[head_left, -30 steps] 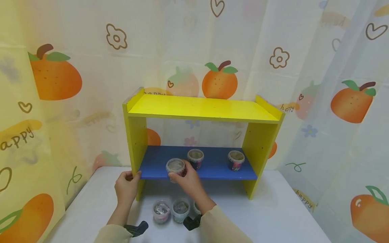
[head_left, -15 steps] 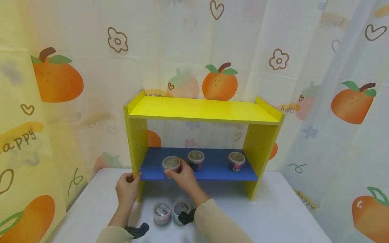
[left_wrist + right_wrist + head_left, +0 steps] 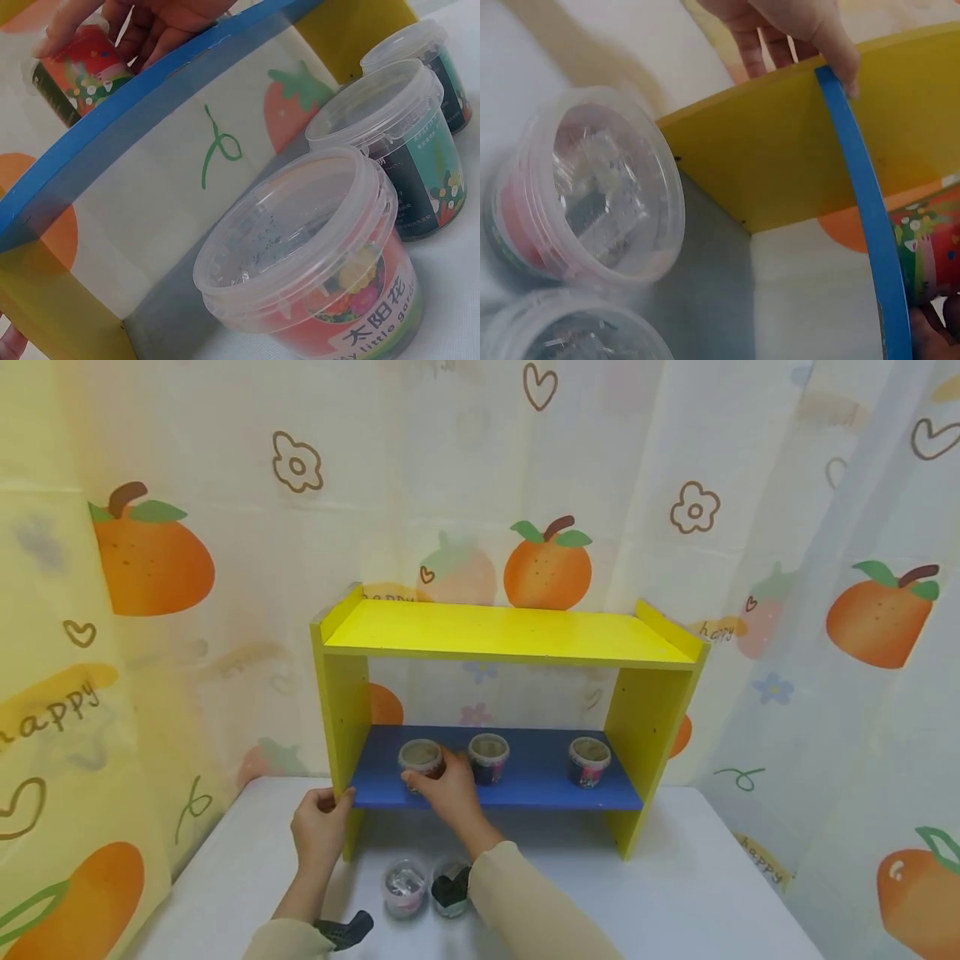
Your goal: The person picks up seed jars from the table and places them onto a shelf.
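Observation:
My right hand [image 3: 452,789] grips a small clear-rimmed plastic tub [image 3: 420,754] at the left part of the blue shelf board [image 3: 540,792]. In the left wrist view this tub [image 3: 91,71] shows a red flowered label, and its base is hidden behind the board's edge. My left hand [image 3: 321,828] holds the front edge of the yellow side panel [image 3: 347,718], where the blue board meets it; the thumb [image 3: 838,56] presses there in the right wrist view. Two more tubs stand on the board: one [image 3: 488,760] just right of my right hand, another [image 3: 589,762] near the right panel.
On the white table [image 3: 570,893] before the unit stand a pink tub [image 3: 337,300] labelled "My little garden" and teal-labelled tubs [image 3: 442,161]. My right wrist's black strap [image 3: 452,887] covers part of them in the head view. A yellow top board [image 3: 495,631] spans above.
My right hand has carried the tub from the board's front edge leftward and slightly back over the board. My left hand keeps its hold on the side panel.

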### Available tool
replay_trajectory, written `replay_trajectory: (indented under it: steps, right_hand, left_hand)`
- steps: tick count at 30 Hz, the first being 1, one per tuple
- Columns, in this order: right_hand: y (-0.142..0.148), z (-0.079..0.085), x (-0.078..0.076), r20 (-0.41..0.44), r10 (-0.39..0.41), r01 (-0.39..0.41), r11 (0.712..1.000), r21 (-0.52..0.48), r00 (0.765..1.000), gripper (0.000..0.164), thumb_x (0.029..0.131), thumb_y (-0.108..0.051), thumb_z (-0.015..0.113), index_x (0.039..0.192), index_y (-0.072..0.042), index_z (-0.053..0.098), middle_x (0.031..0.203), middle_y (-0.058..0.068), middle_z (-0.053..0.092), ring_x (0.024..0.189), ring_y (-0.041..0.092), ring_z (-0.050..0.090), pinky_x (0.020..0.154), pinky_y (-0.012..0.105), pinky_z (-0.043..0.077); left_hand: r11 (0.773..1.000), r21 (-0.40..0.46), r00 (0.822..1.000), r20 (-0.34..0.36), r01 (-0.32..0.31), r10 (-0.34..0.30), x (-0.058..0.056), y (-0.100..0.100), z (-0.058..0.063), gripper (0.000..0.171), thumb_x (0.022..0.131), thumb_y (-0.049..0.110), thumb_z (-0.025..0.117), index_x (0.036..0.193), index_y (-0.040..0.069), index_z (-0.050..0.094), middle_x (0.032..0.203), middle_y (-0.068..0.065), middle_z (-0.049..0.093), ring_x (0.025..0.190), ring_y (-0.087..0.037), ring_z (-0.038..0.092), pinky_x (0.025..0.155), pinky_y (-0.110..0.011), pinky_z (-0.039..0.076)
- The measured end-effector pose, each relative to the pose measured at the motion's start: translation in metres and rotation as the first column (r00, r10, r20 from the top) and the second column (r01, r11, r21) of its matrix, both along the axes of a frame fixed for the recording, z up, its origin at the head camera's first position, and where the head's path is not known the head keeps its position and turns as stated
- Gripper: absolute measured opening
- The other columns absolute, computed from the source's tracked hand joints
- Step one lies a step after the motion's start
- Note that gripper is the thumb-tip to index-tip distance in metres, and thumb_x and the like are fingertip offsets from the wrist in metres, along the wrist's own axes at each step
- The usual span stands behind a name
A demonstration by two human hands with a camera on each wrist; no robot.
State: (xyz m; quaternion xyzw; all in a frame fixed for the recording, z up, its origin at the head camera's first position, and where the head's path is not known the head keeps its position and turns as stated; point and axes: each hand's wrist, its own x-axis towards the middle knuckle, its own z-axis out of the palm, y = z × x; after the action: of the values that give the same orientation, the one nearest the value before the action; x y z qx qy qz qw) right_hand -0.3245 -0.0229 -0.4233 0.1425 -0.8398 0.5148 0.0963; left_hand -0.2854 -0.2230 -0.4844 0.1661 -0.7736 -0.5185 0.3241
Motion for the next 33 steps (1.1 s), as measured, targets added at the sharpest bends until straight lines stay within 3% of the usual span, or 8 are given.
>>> replay_trajectory:
  steps: [10,16,20,24,28,33]
  right_hand:
    - [-0.01,-0.003,0.004,-0.03,-0.108,0.107,0.994,-0.027,0.994,0.073,0.079,-0.046,0.08,0.136,-0.008,0.054,0.12,0.013,0.056,0.104,0.025,0.057,0.09,0.045,0.051]
    - [-0.017,-0.002,0.005,-0.046,-0.129,0.123,0.987,-0.104,0.991,0.056,0.079,-0.037,0.082,0.124,-0.012,0.062,0.11,0.005,0.064,0.098,0.02,0.061,0.085,0.039,0.052]
    - [-0.021,-0.003,0.006,-0.035,-0.113,0.104,0.977,-0.186,0.993,0.045,0.079,-0.027,0.083,0.119,-0.012,0.066,0.103,0.003,0.068,0.09,0.016,0.064,0.079,0.033,0.053]
    - [-0.024,-0.005,0.009,-0.011,-0.078,0.073,0.966,-0.247,0.997,0.045,0.08,-0.021,0.082,0.119,-0.008,0.065,0.103,0.009,0.069,0.082,0.014,0.068,0.07,0.028,0.055]
    - [-0.026,-0.006,0.011,0.034,-0.017,0.025,0.966,-0.258,0.999,0.049,0.082,-0.018,0.08,0.125,-0.007,0.062,0.111,0.014,0.068,0.082,0.015,0.071,0.065,0.026,0.054]
    - [-0.025,-0.006,0.011,0.08,0.041,-0.023,0.976,-0.216,0.996,0.055,0.084,-0.02,0.077,0.135,-0.011,0.057,0.117,0.014,0.068,0.092,0.018,0.072,0.07,0.028,0.056]
  left_hand:
    - [1.0,-0.007,1.0,-0.002,-0.003,0.003,-0.001,0.001,-0.002,0.037,0.088,0.034,0.074,0.097,-0.001,0.066,0.089,-0.018,0.068,0.081,-0.026,0.063,0.061,-0.018,0.046]
    - [1.0,0.002,1.0,-0.003,-0.001,0.001,-0.002,0.002,-0.003,0.038,0.088,0.034,0.074,0.098,-0.001,0.067,0.09,-0.018,0.069,0.08,-0.025,0.063,0.06,-0.017,0.046]
    - [1.0,0.001,1.0,-0.002,-0.006,0.006,-0.001,0.002,-0.004,0.036,0.087,0.033,0.074,0.097,-0.001,0.067,0.089,-0.018,0.069,0.078,-0.022,0.063,0.06,-0.017,0.046]
    - [1.0,-0.002,1.0,-0.001,-0.006,0.006,-0.001,0.002,-0.003,0.036,0.088,0.033,0.074,0.097,-0.001,0.067,0.088,-0.017,0.069,0.077,-0.021,0.062,0.06,-0.018,0.046]
    - [1.0,-0.002,1.0,-0.001,-0.008,0.008,-0.001,0.002,-0.002,0.036,0.088,0.033,0.074,0.097,-0.001,0.067,0.088,-0.017,0.068,0.077,-0.021,0.061,0.06,-0.018,0.046]
    - [1.0,-0.004,1.0,-0.003,-0.007,0.007,-0.001,0.0,-0.001,0.037,0.088,0.034,0.074,0.097,-0.001,0.067,0.089,-0.018,0.068,0.078,-0.023,0.062,0.06,-0.018,0.046]
